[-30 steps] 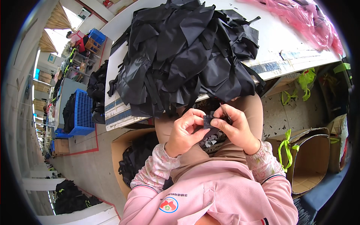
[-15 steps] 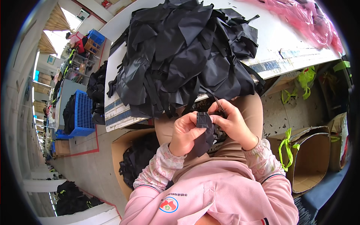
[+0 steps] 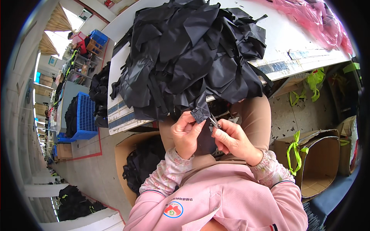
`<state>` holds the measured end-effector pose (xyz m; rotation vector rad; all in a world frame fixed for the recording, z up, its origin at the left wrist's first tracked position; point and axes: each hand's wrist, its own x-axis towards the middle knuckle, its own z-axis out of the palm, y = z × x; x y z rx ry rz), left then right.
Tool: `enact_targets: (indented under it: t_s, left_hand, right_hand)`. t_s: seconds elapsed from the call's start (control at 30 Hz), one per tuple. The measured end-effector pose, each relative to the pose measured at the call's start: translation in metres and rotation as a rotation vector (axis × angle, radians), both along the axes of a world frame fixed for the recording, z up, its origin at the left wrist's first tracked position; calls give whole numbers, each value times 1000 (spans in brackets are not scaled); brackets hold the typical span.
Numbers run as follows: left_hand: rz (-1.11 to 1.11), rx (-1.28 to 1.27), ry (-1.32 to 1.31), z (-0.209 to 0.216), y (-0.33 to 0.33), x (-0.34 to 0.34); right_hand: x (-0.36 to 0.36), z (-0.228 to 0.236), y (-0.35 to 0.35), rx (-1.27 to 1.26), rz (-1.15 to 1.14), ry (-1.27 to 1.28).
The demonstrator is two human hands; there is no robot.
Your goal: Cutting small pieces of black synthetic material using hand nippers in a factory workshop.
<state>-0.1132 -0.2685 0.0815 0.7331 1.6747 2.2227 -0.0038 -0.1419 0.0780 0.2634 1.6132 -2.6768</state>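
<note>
My left hand (image 3: 184, 135) pinches the stitched end of a black fabric piece (image 3: 200, 111) between thumb and fingers, just off the table's front edge. In my right hand (image 3: 236, 139) is a small pair of metal snips (image 3: 214, 122). Their blades point up and left, close beside the stitched end; whether they touch it I cannot tell. Directly beyond both hands lies a big heap of black fabric pieces (image 3: 177, 57), some with straps hanging over the table's edge. My fingers partly hide the snips' handles.
The white table (image 3: 285, 38) has a worn, taped front edge. Pink plastic (image 3: 308, 19) lies at its far right. An open cardboard box (image 3: 318, 165) stands at my right, and another box with black fabric (image 3: 144, 163) at my left. A blue crate (image 3: 85, 117) sits further left.
The snips have swung from upright in my right hand to beside the fabric's end. My left hand has shifted slightly left, and the held piece now extends toward the heap.
</note>
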Motion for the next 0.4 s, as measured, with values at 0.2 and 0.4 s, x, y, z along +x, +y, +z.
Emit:
enact_targets:
  t_s: [0.2,0.4]
  left_hand:
    - [-123,28,72,-13,-9,-4]
    - [-91,2,-31,-8,-6,5]
  right_hand:
    - [-6,7,-7,147,-107,34]
    - [-9,-1,-7,579,-251,158]
